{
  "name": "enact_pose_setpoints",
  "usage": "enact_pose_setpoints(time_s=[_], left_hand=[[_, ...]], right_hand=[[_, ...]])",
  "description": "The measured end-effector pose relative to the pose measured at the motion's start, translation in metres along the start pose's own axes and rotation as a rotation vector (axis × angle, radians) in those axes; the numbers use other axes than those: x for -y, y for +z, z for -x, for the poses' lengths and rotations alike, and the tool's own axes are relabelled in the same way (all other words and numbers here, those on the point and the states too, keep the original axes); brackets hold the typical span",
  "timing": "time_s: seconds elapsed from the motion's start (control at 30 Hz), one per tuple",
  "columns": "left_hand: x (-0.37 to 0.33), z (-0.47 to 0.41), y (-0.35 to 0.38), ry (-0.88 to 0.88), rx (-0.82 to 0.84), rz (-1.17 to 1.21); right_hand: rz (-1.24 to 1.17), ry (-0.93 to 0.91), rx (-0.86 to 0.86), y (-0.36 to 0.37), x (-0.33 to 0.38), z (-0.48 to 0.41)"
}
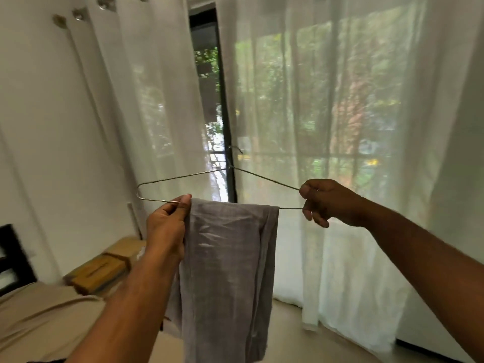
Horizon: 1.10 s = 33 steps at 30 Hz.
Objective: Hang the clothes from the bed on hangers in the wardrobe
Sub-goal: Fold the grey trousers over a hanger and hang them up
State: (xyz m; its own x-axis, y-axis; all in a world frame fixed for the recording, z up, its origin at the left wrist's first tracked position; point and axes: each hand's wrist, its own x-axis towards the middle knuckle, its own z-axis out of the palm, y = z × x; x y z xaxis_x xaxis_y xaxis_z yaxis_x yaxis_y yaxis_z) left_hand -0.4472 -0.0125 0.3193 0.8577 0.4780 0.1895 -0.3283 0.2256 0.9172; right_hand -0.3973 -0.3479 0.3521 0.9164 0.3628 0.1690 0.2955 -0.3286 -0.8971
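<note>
- At the far left only a beige corner of the bed [39,315] shows, with cardboard boxes [104,268] stacked beyond its far edge.
- The left hand [167,226] pinches the lower bar of a wire hanger [183,177] between thumb and forefinger, just beside the left edge of the cloth. Its other fingers cannot be made out.
- A grey garment [230,271] hangs folded over the middle of that bar, held in mid-air before the sheer curtains [340,100] (the hook points up, caught on nothing).
- The right hand [327,200] curls its fingers round the hanger's right corner, where the sloping arm meets the bar.
- The step in hand appears to be settling the garment on its hanger.
- The next move likely calls for turning to the wardrobe, which is out of view. One hand would shift to the hook and the bar stay level so the cloth does not slide.
</note>
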Motion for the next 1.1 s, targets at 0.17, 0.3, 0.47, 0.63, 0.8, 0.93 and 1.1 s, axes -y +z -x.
enact_pose_setpoints(time_s=[0.17,0.3,0.47,0.63,0.8,0.93,1.1], left_hand=[[0.034,-0.016,0.088,-0.056,0.177,-0.101],[0.068,-0.030,0.179,-0.032,0.308,-0.147],[0.115,-0.039,0.307,-0.085,0.422,-0.129],[0.148,-0.015,0.442,-0.109,0.578,-0.103],[0.161,0.021,0.568,-0.116,0.788,-0.061],[0.162,0.055,0.679,-0.160,1.003,-0.022],[0.155,0.100,0.814,-0.240,1.260,0.048]], right_hand=[[-0.030,0.070,-0.029,-0.064,-0.031,0.035],[-0.045,0.057,-0.171,-0.122,-0.057,0.053],[-0.107,-0.001,-0.382,-0.191,-0.081,0.079],[0.003,-0.008,-0.583,-0.271,-0.083,0.114],[0.127,0.005,-0.884,-0.346,-0.072,0.158],[0.244,0.027,-1.087,-0.407,-0.052,0.192],[0.451,0.077,-1.249,-0.490,-0.015,0.221]])
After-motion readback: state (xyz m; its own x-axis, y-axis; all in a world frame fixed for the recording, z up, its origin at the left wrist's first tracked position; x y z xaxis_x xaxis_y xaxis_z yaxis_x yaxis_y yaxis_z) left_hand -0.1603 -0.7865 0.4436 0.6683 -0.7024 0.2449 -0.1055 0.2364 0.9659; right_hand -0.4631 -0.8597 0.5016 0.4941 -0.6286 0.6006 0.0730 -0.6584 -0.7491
